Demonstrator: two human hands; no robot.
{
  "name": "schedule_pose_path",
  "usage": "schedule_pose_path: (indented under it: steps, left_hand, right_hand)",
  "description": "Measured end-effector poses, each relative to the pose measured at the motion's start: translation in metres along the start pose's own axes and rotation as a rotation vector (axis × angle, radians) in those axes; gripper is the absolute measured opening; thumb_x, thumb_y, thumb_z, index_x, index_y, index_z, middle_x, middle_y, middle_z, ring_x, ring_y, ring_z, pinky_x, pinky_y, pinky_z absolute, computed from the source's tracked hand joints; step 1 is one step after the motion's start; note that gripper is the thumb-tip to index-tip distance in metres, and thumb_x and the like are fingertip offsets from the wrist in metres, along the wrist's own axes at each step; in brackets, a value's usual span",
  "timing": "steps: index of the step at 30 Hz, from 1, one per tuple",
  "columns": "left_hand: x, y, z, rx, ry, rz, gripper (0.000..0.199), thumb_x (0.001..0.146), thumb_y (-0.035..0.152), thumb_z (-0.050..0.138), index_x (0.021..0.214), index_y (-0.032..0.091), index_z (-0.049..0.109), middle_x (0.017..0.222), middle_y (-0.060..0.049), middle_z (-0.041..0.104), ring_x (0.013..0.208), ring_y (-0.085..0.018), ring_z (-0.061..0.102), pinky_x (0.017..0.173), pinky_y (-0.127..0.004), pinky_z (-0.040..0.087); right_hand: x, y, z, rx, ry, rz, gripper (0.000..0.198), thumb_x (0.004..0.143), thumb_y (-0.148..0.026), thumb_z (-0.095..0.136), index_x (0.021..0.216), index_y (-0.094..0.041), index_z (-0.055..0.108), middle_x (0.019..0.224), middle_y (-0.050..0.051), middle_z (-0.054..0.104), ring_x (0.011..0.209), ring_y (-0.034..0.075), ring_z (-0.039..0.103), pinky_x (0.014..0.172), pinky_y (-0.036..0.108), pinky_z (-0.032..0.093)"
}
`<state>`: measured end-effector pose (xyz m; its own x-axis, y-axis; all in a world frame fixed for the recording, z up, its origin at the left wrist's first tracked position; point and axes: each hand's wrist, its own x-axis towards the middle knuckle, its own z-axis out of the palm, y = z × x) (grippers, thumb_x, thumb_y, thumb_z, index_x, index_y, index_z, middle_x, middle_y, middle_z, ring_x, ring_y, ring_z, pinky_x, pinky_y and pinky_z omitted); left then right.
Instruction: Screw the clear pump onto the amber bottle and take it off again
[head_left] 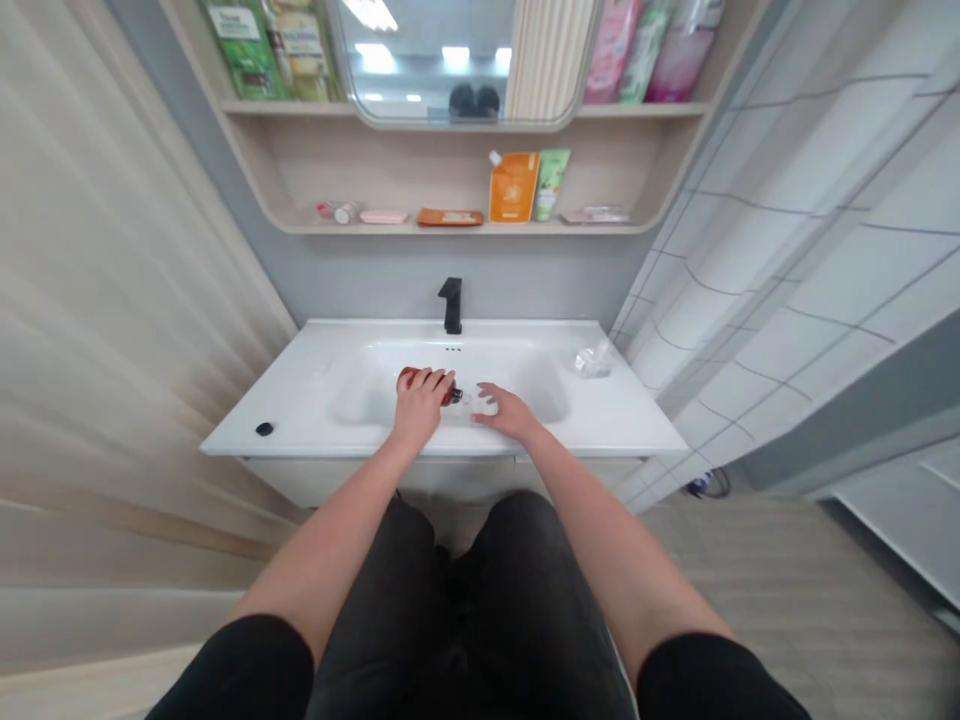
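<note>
The person's dark-clad legs (495, 580) are nearest, just short of the near edge of the white washbasin counter (300, 400). On the left, close to that near edge, lies a small black piece (264, 429); a broad stretch of white surface runs from it to the basin (525, 385).

Both forearms cross the near edge. The left hand (421, 402) is closed around a reddish-brown bottle (406, 376), which is held tilted over the basin, its black neck (456, 396) pointing right. The right hand (504, 410) sits just right of the neck, fingers curved and spread wide, with a narrow gap between it and the bottle. Something small and shiny shows in that gap, too small to make out. Basin floor extends to the left of the left hand and to the right of the right hand.

Farther right, past the basin's rim and near the counter's right edge, rests a crumpled clear plastic piece (592, 361). The black faucet (451, 306) stands at the far edge, beyond the bottle, with room between. Farthest, a wall shelf (360, 229) carries an orange pouch (514, 187) beside a green tube (551, 185), under a mirror (442, 85).
</note>
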<state>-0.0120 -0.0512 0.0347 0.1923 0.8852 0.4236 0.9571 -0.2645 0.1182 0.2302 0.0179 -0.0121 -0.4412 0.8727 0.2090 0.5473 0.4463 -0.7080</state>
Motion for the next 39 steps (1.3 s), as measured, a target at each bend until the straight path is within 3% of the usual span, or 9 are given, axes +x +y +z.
schedule_pose_path:
  steps: [22, 39]
  left_hand:
    - [0.008, -0.003, 0.003, -0.015, -0.004, 0.010, 0.068, 0.103, 0.014, 0.045, 0.168, 0.034, 0.051, 0.167, -0.010, 0.059, 0.155, -0.037, 0.046, 0.122, -0.061, 0.031]
    - [0.025, -0.008, -0.009, 0.073, 0.049, 0.148, 0.058, 0.106, 0.017, 0.045, 0.161, 0.027, 0.059, 0.163, -0.014, 0.063, 0.150, -0.036, 0.052, 0.116, -0.060, 0.035]
  right_hand:
    - [-0.003, 0.005, -0.004, 0.080, 0.047, -0.023, 0.082, 0.083, -0.044, 0.095, 0.157, -0.031, 0.062, 0.134, 0.009, 0.078, 0.110, 0.028, 0.075, 0.098, 0.041, 0.061]
    - [-0.005, 0.008, -0.004, 0.215, 0.133, -0.058, 0.076, 0.084, -0.050, 0.092, 0.152, -0.029, 0.066, 0.129, 0.008, 0.079, 0.101, 0.024, 0.074, 0.087, 0.037, 0.059]
